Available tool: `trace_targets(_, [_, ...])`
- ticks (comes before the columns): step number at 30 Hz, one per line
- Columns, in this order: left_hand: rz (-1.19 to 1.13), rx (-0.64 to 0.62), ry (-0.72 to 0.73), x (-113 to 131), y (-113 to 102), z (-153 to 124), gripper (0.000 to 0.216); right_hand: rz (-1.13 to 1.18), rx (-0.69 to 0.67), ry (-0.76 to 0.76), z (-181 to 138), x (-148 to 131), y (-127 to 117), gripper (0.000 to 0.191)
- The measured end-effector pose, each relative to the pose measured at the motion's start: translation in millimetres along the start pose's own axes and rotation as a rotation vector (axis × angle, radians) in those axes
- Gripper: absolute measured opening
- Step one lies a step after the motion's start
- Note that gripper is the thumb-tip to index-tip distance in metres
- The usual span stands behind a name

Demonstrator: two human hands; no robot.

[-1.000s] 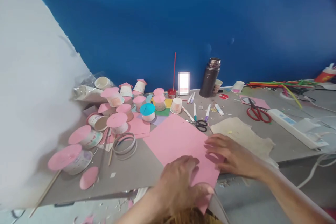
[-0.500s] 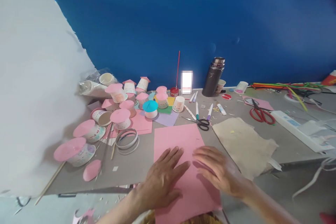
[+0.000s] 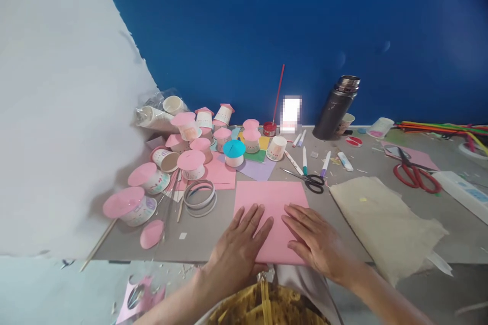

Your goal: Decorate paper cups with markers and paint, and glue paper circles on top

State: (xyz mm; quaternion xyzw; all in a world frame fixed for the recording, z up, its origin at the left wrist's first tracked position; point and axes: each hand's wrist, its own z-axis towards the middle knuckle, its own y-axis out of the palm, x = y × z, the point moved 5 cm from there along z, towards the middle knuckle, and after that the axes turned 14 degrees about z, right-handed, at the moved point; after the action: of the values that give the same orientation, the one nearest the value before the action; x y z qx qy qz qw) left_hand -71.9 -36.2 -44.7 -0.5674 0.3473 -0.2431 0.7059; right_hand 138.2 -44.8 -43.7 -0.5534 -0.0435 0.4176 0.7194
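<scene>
A pink paper sheet (image 3: 272, 203) lies squarely on the grey table (image 3: 213, 233), its near edge at the table's front edge. My left hand (image 3: 238, 249) rests flat on the sheet's near left part, fingers stretched out. My right hand (image 3: 314, 244) lies flat on its near right part, fingers spread, close beside the left. Neither hand holds anything.
Black scissors (image 3: 310, 181) and markers (image 3: 326, 162) lie just behind the sheet. Paper cups with pink lids (image 3: 190, 162) crowd the left, with tape rings (image 3: 199, 197). A beige cloth (image 3: 385, 216) lies right, red scissors (image 3: 414, 175) and a dark flask (image 3: 337, 106) farther back.
The pink sheet was turned from a diagonal lie to square with the table edge. Both hands moved from its near corner to lie flat side by side on it.
</scene>
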Motion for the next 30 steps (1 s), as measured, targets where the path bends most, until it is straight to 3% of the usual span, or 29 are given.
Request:
trace_targets(5, [-0.027,0.018,-0.008,-0.3,-3.9,-2.0,0.095,0.033,0.029,-0.089,-7.8,-19.4,-14.7,0.051])
trace_targets(7, [-0.025,0.032,-0.01,1.7,-7.5,-4.9,0.085,0.047,0.001,-0.114,-15.8,-32.5,-16.7,0.051])
trace_targets(10, [-0.031,0.063,0.002,5.5,-14.6,-9.4,0.066,0.043,0.017,-0.104,-24.8,-45.8,-18.3,0.031])
trace_targets(13, [-0.069,0.096,0.019,2.0,-30.0,-7.9,0.048,0.056,0.082,-0.111,-19.5,-48.4,-28.3,0.036])
trace_targets(17, [-0.091,0.112,0.045,-22.7,-77.1,11.2,0.019,0.014,0.185,-0.191,15.2,-45.9,-72.2,0.026])
trace_targets(20, [0.061,0.264,-0.008,-45.1,-126.9,26.8,0.025,-0.081,0.292,-0.248,42.0,-49.6,-116.4,0.025])
trace_targets(22, [0.157,0.416,-0.037,-49.7,-147.4,28.4,0.03,-0.111,0.36,-0.265,48.0,-53.2,-132.6,0.03])
trace_targets(24, [0.204,0.489,-0.038,-44.8,-141.7,23.2,0.038,-0.101,0.402,-0.276,41.5,-53.1,-127.3,0.034])
trace_targets(25, [0.208,0.459,-0.036,-40.6,-127.4,19.8,0.042,-0.087,0.398,-0.271,34.7,-50.2,-116.0,0.035])
trace_targets(28, [0.151,0.3,-0.006,-25.1,-64.5,5.7,0.055,-0.064,0.239,-0.157,8.5,-31.2,-61.4,0.036])
trace_targets(30, [0.098,0.177,-0.007,-18.3,-26.2,-4.0,0.052,-0.064,0.129,-0.072,-9.6,-20.7,-30.9,0.038])
